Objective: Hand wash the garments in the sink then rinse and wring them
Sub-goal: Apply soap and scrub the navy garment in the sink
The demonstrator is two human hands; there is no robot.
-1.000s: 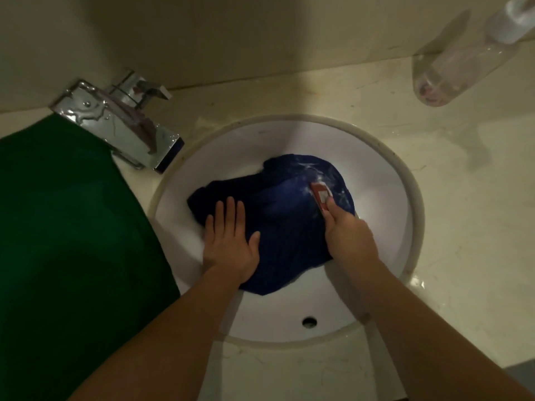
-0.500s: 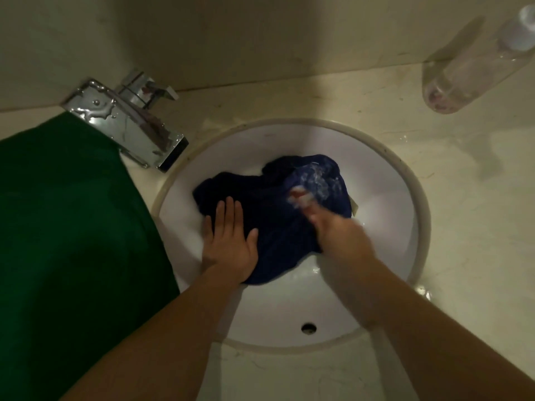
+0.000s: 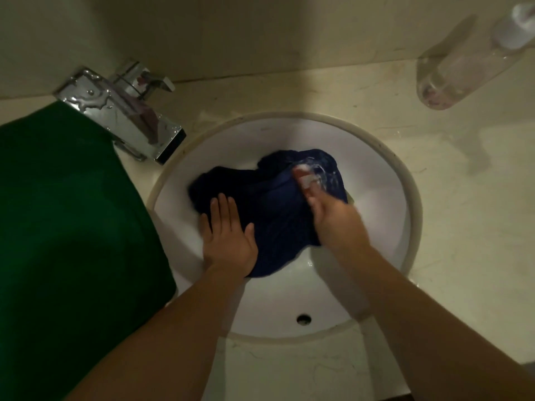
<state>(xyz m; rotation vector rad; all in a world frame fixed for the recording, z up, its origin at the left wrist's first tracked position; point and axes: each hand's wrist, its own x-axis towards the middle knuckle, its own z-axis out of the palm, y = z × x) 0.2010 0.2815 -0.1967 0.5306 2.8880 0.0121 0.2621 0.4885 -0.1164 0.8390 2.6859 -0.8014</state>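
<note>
sink (image 3: pixel 388 198): white round basin set in the pale tabletop (image 3: pixel 469 256); we noted an overflow hole (image 3: pixel 303 318) in its near wall.
left hand (image 3: pixel 228 241): fingers straight and together, pressed flat on the near-left part of the navy garment (image 3: pixel 260 204).
right hand (image 3: pixel 335 224): blurred; we saw its fingers closed on a small red-and-white object (image 3: pixel 304 176) held against the cloth.
navy garment: bunched in the basin's middle, with white suds at its far-right edge.
green cloth (image 3: pixel 58 227): lay on the tabletop, left of the sink.
tap (image 3: pixel 127 111): chrome, at the far-left rim.
clear bottle (image 3: pixel 463 68): far right, near the wall.
</note>
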